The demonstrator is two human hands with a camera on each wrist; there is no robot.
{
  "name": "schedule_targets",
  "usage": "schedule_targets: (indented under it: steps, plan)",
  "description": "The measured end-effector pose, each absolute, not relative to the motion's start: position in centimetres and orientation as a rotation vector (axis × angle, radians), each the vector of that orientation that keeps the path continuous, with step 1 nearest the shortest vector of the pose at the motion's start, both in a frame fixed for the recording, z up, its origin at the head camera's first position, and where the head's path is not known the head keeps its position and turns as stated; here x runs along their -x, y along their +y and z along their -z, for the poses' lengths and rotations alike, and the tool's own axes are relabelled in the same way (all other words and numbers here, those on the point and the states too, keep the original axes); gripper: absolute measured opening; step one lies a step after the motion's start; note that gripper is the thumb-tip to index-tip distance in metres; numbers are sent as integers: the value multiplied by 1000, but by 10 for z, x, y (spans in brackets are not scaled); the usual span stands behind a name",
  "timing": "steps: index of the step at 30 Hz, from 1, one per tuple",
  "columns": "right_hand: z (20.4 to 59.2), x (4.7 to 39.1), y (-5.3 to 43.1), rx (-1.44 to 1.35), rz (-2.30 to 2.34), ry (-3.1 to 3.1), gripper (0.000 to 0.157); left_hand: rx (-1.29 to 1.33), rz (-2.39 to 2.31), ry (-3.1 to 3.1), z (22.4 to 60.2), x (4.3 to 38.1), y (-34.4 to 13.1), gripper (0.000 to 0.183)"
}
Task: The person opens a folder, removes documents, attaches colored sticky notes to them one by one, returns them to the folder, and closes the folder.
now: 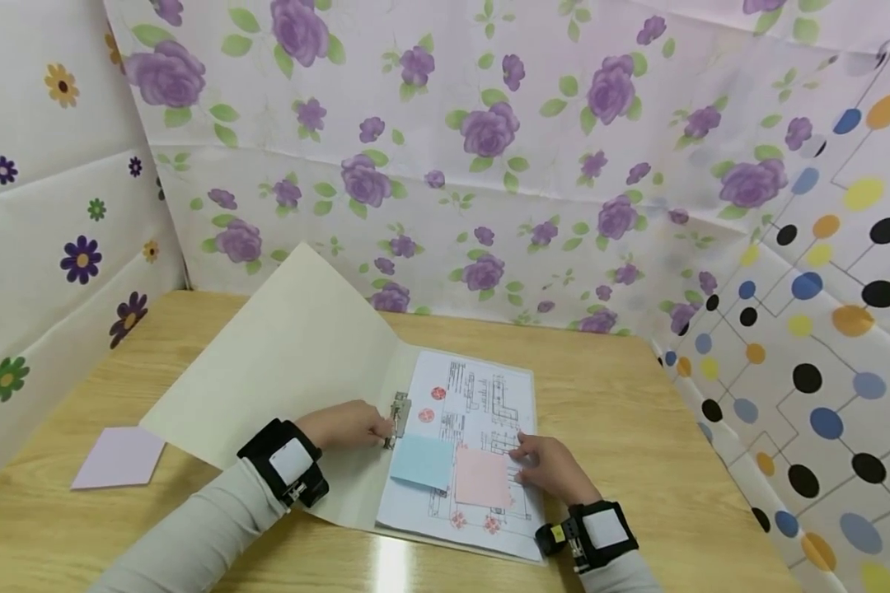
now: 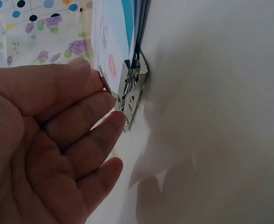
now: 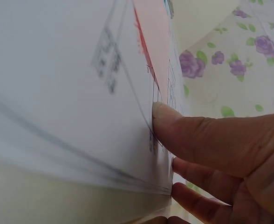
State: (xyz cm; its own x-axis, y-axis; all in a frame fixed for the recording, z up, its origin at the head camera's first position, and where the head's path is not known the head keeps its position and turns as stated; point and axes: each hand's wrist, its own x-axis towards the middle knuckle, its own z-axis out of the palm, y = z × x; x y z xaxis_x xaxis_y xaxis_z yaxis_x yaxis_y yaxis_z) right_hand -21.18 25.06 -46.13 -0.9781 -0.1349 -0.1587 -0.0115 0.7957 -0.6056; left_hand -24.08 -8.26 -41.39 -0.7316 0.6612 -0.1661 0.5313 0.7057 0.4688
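Observation:
A cream file folder (image 1: 297, 354) lies spread wide, its cover turned to the left. Inside it is a stack of white paper (image 1: 430, 375) printed with line drawings and red stamp marks. A blue sticky note (image 1: 423, 463) and a pink sticky note (image 1: 482, 478) sit on the top sheet. My left hand (image 1: 348, 424) pinches the thin lever of the metal clip (image 2: 132, 88) at the folder's spine. My right hand (image 1: 556, 468) is at the stack's right edge; its thumb (image 3: 167, 116) rests on the top sheet and fingertips touch the edge.
A lilac sheet of paper (image 1: 119, 457) lies on the wooden table (image 1: 601, 395) at the left, partly under the folder cover. Patterned cloth (image 1: 482, 165) hangs behind the table and at both sides.

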Motion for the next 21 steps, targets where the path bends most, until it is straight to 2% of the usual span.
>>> schedule_targets:
  steps: [6, 10, 13, 21]
  plan:
    - [461, 211, 249, 139, 909, 2813, 27, -958, -529, 2600, 418, 233, -82, 15]
    - [460, 211, 250, 153, 894, 2830, 27, -1045, -437, 2669, 422, 225, -77, 28]
    - [461, 212, 251, 157, 904, 2824, 27, -1072, -332, 2744, 423, 219, -73, 31]
    - [462, 212, 251, 145, 914, 2813, 28, -918, -214, 2827, 423, 211, -63, 26]
